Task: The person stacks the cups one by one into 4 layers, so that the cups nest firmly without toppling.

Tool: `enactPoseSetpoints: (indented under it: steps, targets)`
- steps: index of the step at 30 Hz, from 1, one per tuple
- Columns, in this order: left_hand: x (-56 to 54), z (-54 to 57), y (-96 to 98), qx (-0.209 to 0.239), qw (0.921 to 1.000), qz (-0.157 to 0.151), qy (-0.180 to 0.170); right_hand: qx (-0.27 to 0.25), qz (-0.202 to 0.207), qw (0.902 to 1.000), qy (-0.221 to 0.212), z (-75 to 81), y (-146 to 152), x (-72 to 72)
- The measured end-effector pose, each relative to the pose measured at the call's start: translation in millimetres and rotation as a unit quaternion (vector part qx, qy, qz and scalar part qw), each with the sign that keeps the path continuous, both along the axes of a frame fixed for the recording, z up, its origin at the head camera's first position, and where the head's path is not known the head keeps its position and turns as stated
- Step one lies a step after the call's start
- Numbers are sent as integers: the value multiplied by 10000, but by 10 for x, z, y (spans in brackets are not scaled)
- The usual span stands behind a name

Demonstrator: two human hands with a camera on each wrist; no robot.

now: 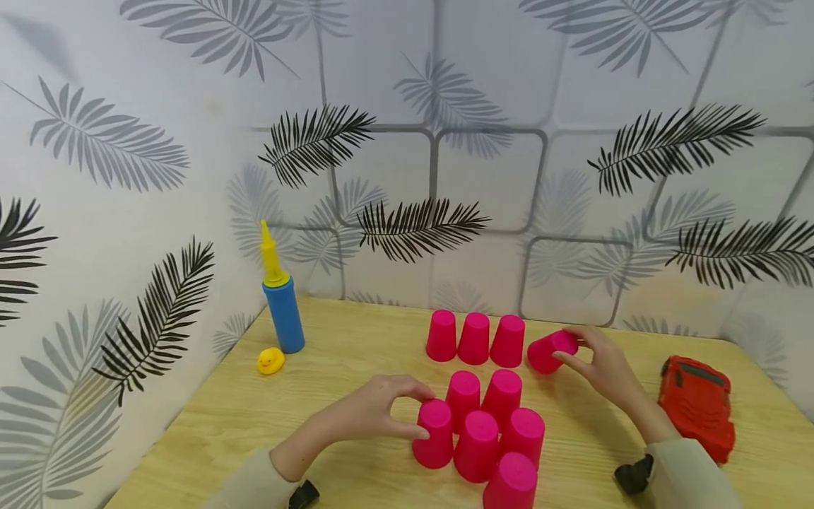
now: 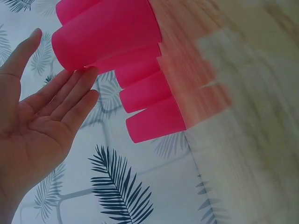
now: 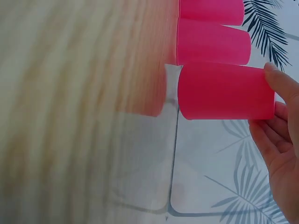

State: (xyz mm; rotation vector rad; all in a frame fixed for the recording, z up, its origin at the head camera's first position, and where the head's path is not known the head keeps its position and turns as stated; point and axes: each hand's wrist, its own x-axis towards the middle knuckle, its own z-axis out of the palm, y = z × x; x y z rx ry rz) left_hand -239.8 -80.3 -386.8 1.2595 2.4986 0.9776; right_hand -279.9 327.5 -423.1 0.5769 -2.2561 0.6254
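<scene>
In the head view my right hand [image 1: 604, 367] pinches a bright pink plastic cup [image 1: 545, 353] by its base end, thumb on one side and fingers on the other. This cup is upside down and tilted, and its rim is off the table in the right wrist view [image 3: 226, 92]. My left hand [image 1: 375, 410] is at another upside-down pink cup [image 1: 434, 442] in the front group. Its fingers are nearly straight against that cup, while the thumb stands apart in the left wrist view. Three pink cups [image 1: 473, 341] stand in a row at the back, left of the held cup.
More pink cups [image 1: 477, 449] stand upside down close together in front. A blue and yellow hand pump [image 1: 285, 314] and a yellow rubber duck [image 1: 270, 360] are at the left. A red toy car [image 1: 697, 406] lies right of my right arm. A patterned wall borders the wooden table [image 1: 356, 353].
</scene>
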Motion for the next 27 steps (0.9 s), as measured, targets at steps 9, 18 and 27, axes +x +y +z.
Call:
enactPoseSetpoints:
  steps: [9, 18, 27]
  targets:
    - [-17, -53, 19, 83, 9999, 19, 83, 306, -17, 9989, -356, 7, -71, -167]
    - [-19, -60, 88, -85, 9999, 102, 99, 317, 30, 9978, -577, -8, -90, -312]
    - [-32, -72, 87, -26, 10000, 69, 0, 404, 54, 9962, -775, -12, -56, -359]
